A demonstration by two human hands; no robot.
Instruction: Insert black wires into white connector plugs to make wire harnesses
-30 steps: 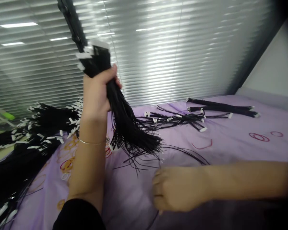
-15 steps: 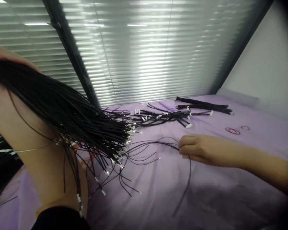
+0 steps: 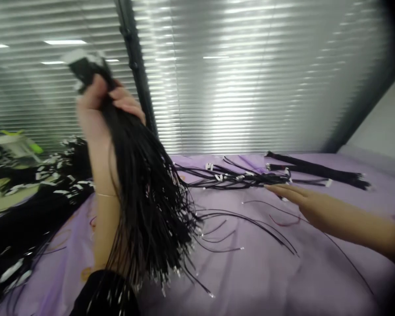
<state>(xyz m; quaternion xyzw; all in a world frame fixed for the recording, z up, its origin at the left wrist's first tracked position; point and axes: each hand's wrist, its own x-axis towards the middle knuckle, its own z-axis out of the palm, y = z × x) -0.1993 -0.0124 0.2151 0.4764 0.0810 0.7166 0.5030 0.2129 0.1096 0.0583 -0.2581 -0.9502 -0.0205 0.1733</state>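
Raised at the left, my left hand [image 3: 123, 103] is closed around a thick bundle of black wires [image 3: 145, 188]. Blurred white connectors [image 3: 77, 56] stick out above its fingers. The wires fan downward, ending in small silvery terminals, and a few stray ones curve out to the right. My right hand [image 3: 316, 208] is over the cloth with fingers stretched out flat and nothing seen in them. A single thin black wire [image 3: 344, 254] runs beneath or behind that hand; contact cannot be told. Near its fingertips lies a pile of black wires with white connectors [image 3: 237, 177].
A purple cloth [image 3: 250, 281] covers the table. Tied black wire bundles [image 3: 319, 169] lie at the back right. More black wires with white plugs [image 3: 62, 184] are heaped at the left, near a clear container [image 3: 16, 147]. Window blinds [image 3: 210, 101] stand behind.
My left hand has come into fuller view, and the bundle now hangs more steeply. My right hand has let go of thin loose wires, its fingers straightening. The view has shifted left.
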